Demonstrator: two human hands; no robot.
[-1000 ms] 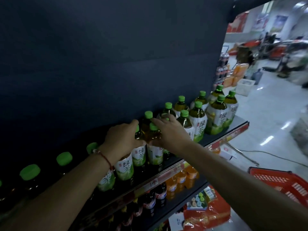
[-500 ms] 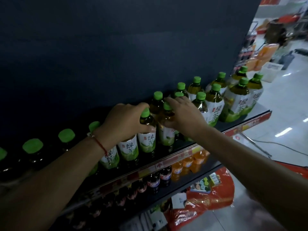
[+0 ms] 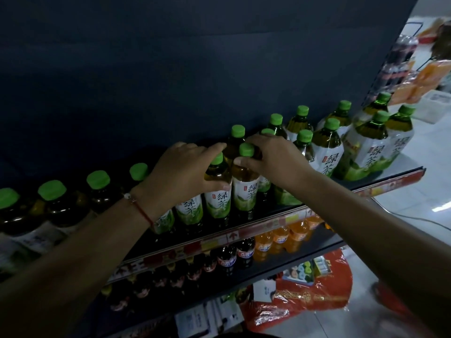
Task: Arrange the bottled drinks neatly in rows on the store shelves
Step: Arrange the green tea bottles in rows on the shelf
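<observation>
Bottles (image 3: 245,181): clear glossy plastic, catching highlights; caps (image 3: 238,131) matt green plastic; labels (image 3: 218,201) smooth white-green film. Back panel (image 3: 170,69): dark, matt, flat. Shelf (image 3: 400,173) edge carries a glossy printed strip. Floor (image 3: 429,191): pale, polished, reflective. Red bag (image 3: 312,301): crinkled shiny plastic. Wrist cord (image 3: 142,211): red thread.

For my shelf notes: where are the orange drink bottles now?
In the head view, the orange drink bottles stand on the lower shelf, right of centre, beside dark cola bottles and below the right forearm.

绿茶 on white labels of green tea bottles (image 3: 245,191), lower-shelf labels unreadable
</observation>
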